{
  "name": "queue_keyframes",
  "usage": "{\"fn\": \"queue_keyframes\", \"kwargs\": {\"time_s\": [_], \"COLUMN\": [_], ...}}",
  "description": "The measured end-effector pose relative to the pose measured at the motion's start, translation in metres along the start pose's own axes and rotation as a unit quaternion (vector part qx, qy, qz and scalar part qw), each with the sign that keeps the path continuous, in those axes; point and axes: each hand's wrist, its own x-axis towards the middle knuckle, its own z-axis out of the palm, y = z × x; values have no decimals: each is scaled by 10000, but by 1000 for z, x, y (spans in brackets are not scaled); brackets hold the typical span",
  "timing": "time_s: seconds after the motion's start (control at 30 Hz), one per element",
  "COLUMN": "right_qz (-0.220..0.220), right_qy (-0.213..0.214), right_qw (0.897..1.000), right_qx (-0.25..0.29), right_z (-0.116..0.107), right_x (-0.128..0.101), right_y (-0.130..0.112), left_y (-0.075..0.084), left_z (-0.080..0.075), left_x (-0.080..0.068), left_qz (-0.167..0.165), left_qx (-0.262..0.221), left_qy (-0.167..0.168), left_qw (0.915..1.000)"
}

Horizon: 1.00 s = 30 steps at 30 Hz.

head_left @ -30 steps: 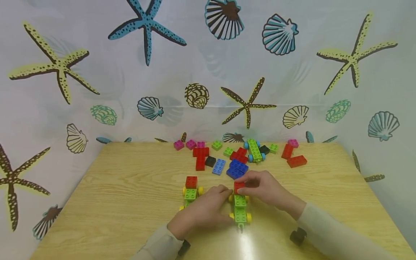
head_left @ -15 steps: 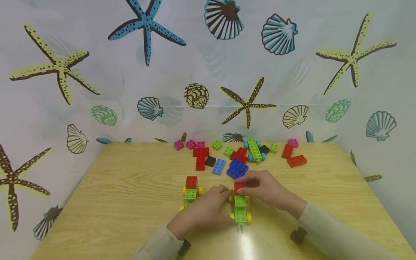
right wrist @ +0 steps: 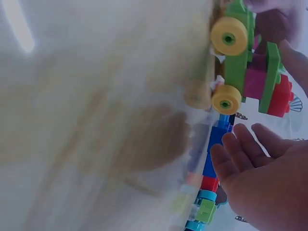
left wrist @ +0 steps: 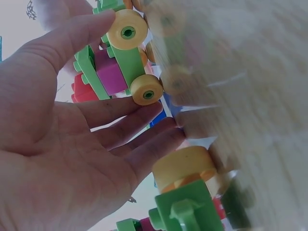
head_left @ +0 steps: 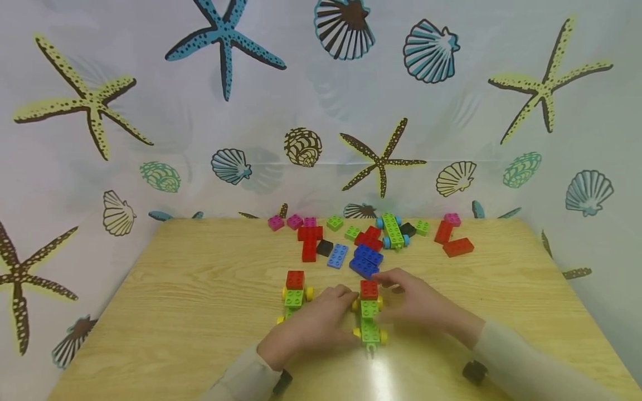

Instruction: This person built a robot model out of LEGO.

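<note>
A green wheeled car (head_left: pixel 370 326) with yellow wheels stands near the table's front, with a red brick (head_left: pixel 369 289) on its far end. My left hand (head_left: pixel 347 315) lies against the car's left side. In the left wrist view its thumb and straight fingers (left wrist: pixel 126 109) touch the two left wheels of the car (left wrist: pixel 120 67). My right hand (head_left: pixel 403 301) hovers just right of the car, fingers relaxed and holding nothing. In the right wrist view its fingers (right wrist: pixel 250 149) are spread, apart from the car (right wrist: pixel 238 62) and the red brick (right wrist: pixel 281 98).
A second green car (head_left: pixel 293 299) with a red brick (head_left: pixel 295 279) stands left of my left hand. Loose bricks lie at the back: blue (head_left: pixel 366 260), red (head_left: pixel 309 240), pink (head_left: pixel 283 223), red (head_left: pixel 453 242), and a green chassis with blue wheels (head_left: pixel 393 231).
My right hand has let go of the red brick and drawn back to the right. The brick stays on the car. The left hand has not moved.
</note>
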Motion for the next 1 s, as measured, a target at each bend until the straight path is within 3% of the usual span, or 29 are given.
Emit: {"fn": "queue_keyframes", "kwargs": {"time_s": [0.17,0.47,0.8,1.0], "right_qz": [10,-359,-362,-448], "right_qy": [-52,-18,-77,-77], "right_qw": [9992,9974,9959,9949], "right_qx": [-400,-623,-825,-895], "right_z": [9,20,26,30], "right_x": [-9,-11,1,11], "right_y": [3,-5,-11,-16], "left_y": [2,-1,-3,-3], "left_z": [0,2,4,6], "left_x": [-5,-13,-23,-31], "left_qz": [-77,-88,-202,-209], "left_qx": [12,60,72,203], "left_qy": [47,143,245,494], "left_qw": [10000,9998,9995,9984]}}
